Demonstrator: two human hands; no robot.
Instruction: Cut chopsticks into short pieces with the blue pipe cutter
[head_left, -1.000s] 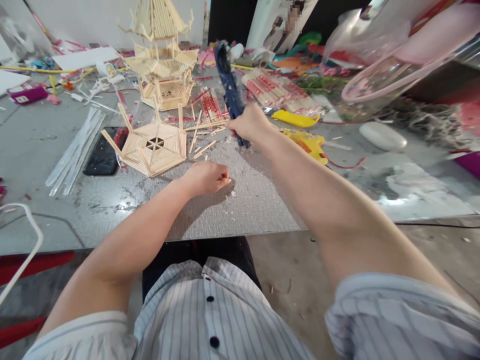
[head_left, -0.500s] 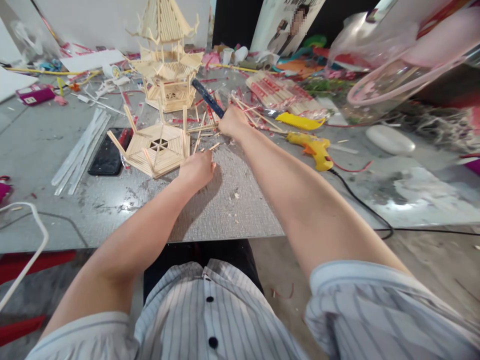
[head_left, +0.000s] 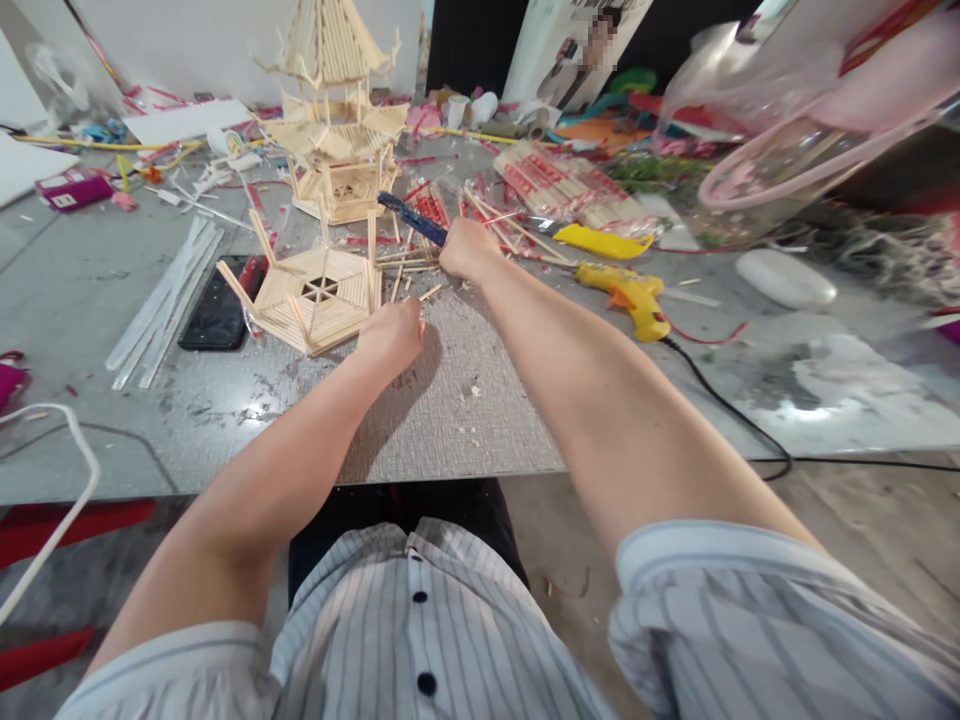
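Note:
My right hand (head_left: 472, 248) is closed around a dark blue utility knife (head_left: 412, 217), which points up and left above the wooden sticks on the table. My left hand (head_left: 391, 335) is closed in a pinch, with the end of a thin wooden stick (head_left: 430, 293) showing past its fingers; the fingertips are mostly hidden. Just left of that hand lies a hexagonal stick base (head_left: 341, 318) with upright posts at its corners and an opening at its centre. Behind it stands a tiered stick pagoda (head_left: 322, 60). Loose wooden sticks (head_left: 400, 262) lie between my hands.
To the right are a yellow glue gun (head_left: 626, 298) with a trailing cord, a yellow-handled saw (head_left: 600, 241) and packed sticks (head_left: 559, 185). Clear glue sticks (head_left: 161, 305) and a black phone (head_left: 217, 310) lie left. A white mouse-like object (head_left: 784, 279) rests at far right.
The utility knife has tilted, its far end dropping lower and slightly left. My left hand has shifted very slightly left; the base and pagoda stay in place.

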